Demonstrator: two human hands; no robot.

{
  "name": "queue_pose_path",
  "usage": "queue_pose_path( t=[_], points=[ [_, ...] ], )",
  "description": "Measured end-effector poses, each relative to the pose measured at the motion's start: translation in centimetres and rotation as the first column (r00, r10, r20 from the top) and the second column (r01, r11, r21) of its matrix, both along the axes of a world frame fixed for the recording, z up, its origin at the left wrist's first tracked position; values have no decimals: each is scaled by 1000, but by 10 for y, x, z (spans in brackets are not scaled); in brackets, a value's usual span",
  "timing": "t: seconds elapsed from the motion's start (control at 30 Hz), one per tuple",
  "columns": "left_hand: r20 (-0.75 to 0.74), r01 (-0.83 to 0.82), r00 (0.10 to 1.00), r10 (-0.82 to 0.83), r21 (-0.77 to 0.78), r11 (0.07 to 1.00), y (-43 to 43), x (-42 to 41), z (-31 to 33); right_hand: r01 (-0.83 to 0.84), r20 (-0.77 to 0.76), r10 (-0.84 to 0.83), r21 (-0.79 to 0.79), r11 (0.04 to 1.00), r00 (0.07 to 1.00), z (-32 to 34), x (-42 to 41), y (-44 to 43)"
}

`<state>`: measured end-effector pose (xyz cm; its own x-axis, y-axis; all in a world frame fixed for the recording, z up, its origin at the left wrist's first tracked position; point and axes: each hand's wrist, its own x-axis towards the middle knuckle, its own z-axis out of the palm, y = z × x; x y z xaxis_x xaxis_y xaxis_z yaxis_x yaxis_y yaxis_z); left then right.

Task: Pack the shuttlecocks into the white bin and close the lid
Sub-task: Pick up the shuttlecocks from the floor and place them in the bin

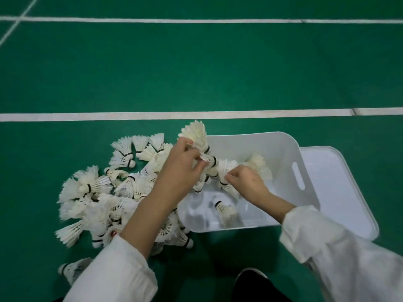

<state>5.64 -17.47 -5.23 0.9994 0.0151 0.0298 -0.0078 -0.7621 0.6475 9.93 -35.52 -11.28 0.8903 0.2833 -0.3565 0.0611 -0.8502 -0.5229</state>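
Green court floor (196, 68) with white boundary lines (152, 116) carries everything. Nearest the camera: two white sleeves (113, 271) and a dark shoe or trouser edge at bottom centre; cannot tell which.

One stray shuttlecock (72, 269) lies beside the left sleeve, cork pointing left.

Loose pile of shuttlecocks (102, 192) lies on the floor left of the bin, corks and skirts pointing every way, no common axis.

White bin (290, 149) sits right of the pile, open. Inside: one shuttlecock (224, 211) on the bin bottom, cork toward the far left, skirt toward the camera. Lid (340, 182) lies flat on the floor, partly under the bin's right side.

Left hand (181, 166) is over the bin's left rim, fingers pinched on a nested chain of shuttlecocks (209, 159). Chain's long axis runs from upper left down to lower right. Right hand (246, 179) is over the bin interior, fingertips pinched on the chain's lower end.
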Motion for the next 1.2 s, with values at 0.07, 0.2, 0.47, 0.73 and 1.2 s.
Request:
queue_pose_path(
  t=[0.07, 0.2, 0.47, 0.73, 1.2],
  points=[
    [-41, 8, 999, -8, 4, 1000, -8, -4, -10, -2, -21, 1, -18, 1000, 1000, -12, 5, 0],
    [-126, -19, 992, 17, -14, 1000, -15, -10, -26, -62, -120, 56, -47, 997, 991, -18, 11, 2],
    [-183, -17, 983, 9, -42, 999, -20, -13, -32, -150, 78, 139, 164, 975, 987, 17, -22, -8],
    [-196, -63, 980, 34, -144, 988, -37, -22, -33, -82, -15, 87, 201, 976, 996, 15, -37, 1],
    [-99, -74, 993, 61, -128, 989, -37, -11, -20, -99, 69, 111, -159, 982, 991, 11, -19, -46]
  ],
)
